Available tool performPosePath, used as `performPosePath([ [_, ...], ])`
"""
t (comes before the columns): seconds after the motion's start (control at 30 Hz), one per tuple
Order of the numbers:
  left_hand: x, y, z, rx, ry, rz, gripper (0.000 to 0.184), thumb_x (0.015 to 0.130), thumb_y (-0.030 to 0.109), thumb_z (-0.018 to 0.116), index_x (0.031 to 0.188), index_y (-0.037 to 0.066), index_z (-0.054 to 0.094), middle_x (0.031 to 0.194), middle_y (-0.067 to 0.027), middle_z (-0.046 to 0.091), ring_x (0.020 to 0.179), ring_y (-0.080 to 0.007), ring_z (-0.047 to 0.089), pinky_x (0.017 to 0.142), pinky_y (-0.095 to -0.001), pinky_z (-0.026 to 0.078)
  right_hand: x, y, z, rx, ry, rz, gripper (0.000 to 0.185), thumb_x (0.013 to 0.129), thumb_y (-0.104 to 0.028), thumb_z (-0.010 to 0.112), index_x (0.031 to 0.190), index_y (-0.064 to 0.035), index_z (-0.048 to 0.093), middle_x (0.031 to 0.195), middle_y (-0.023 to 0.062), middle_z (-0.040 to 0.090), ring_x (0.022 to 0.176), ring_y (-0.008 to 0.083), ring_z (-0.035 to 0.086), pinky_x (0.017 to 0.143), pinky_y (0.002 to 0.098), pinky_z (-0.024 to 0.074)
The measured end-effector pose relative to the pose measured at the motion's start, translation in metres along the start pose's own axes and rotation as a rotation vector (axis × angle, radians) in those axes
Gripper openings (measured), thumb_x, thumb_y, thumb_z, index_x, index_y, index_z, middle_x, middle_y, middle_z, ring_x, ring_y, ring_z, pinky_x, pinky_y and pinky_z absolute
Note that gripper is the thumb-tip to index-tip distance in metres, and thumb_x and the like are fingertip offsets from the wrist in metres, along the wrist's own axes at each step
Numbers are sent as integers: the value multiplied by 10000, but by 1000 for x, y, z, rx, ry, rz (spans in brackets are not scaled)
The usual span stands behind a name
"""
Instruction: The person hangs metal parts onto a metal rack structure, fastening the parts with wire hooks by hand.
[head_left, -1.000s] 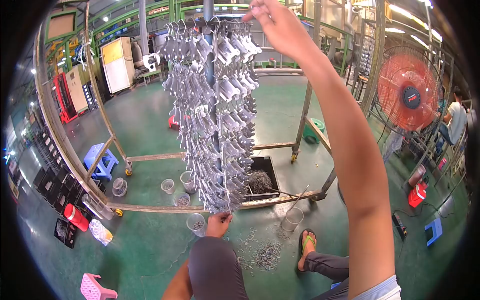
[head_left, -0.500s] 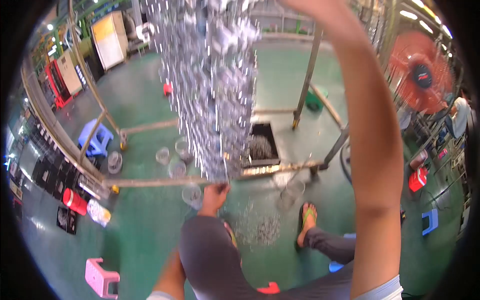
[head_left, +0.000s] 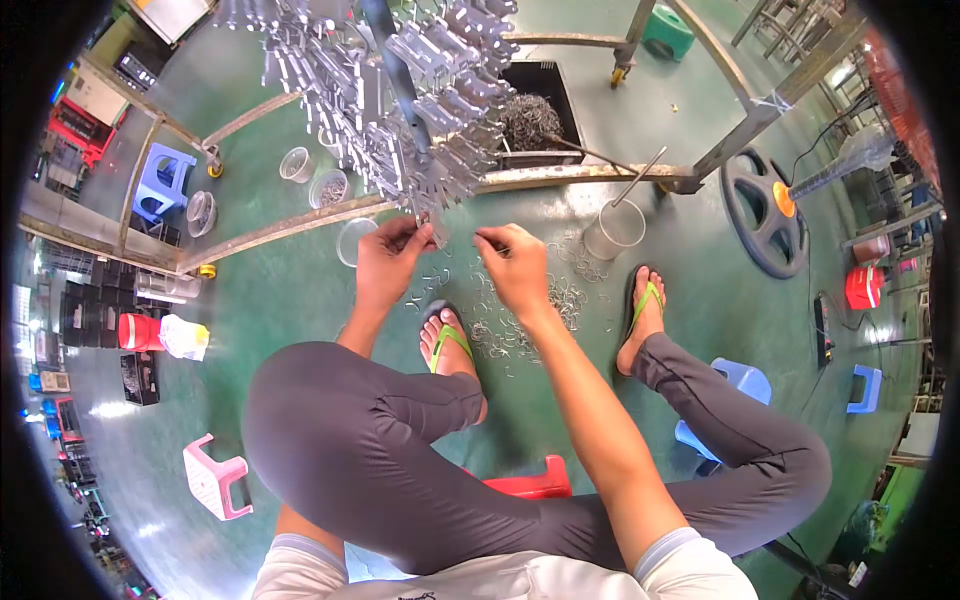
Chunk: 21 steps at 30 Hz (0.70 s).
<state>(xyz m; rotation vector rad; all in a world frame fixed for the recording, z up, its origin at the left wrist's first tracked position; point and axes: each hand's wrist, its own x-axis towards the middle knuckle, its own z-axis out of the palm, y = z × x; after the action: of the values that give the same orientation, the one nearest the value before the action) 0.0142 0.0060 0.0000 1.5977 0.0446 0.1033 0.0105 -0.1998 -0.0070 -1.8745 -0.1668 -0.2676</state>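
Rows of grey metal parts (head_left: 380, 100) hang around a dark vertical pole (head_left: 395, 75) at the top. At the lowest end of the bunch, my left hand (head_left: 388, 262) pinches a small metal part (head_left: 436, 236). To its right, my right hand (head_left: 514, 265) is closed, with thumb and fingertips together; whatever may be between them is too small to name. It is apart from the hanging parts. Below and beside it, many small metal hooks (head_left: 510, 325) lie scattered on the green floor.
A metal frame bar (head_left: 290, 236) crosses in front. Behind it stands a black crate (head_left: 572, 118) of wire pieces. A clear tub (head_left: 614, 232) holding a rod, small cups, a red stool (head_left: 530, 486), blue stools and a fan base (head_left: 765, 212) stand around.
The view has tilted down. My right hand has come down from the top of the hanging parts to beside my left hand, which stays near the lower end of the bunch.
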Motion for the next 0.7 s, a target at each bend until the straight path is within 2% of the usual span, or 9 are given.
performPosePath([
  [0.1,-5,5,2,-41,-1,4,223,972,67,725,1090,-119,693,948,-131,749,845,-162,730,768,-288,625,-7,7,20,39,58,13,127,887,-62,746,987,15,764,856,149,704,717,262,704,669,348,561],
  [0.2,-7,9,7,-50,-5,-7,229,969,65,727,1091,-126,688,949,-137,746,845,-162,730,766,-296,635,-9,13,29,20,69,-41,117,897,-54,758,989,18,764,832,105,689,683,156,681,622,289,538],
  [0.3,-6,11,9,-47,-2,-26,234,966,64,730,1088,-130,686,951,-141,743,844,-162,729,767,-303,642,-12,18,33,37,103,-58,115,905,-37,752,998,29,757,841,99,689,673,147,685,600,280,545],
  [0.4,-6,12,10,-57,3,-23,236,965,67,733,1083,-131,685,954,-142,743,844,-165,731,767,-305,642,-13,17,35,155,128,-7,117,874,-21,759,984,20,757,834,127,692,678,217,687,618,322,548],
  [0.6,-7,11,11,-70,33,-21,242,966,73,733,1084,-131,681,956,-139,742,848,-168,732,764,-304,640,-12,15,36,193,121,17,113,881,-20,761,984,27,756,824,124,700,668,183,688,608,299,541],
  [0.7,-6,11,12,-88,61,-26,239,968,73,729,1092,-127,681,960,-138,742,849,-166,732,767,-301,640,-14,14,38,310,82,138,113,886,-29,760,983,28,755,819,123,707,663,179,690,614,299,542],
])
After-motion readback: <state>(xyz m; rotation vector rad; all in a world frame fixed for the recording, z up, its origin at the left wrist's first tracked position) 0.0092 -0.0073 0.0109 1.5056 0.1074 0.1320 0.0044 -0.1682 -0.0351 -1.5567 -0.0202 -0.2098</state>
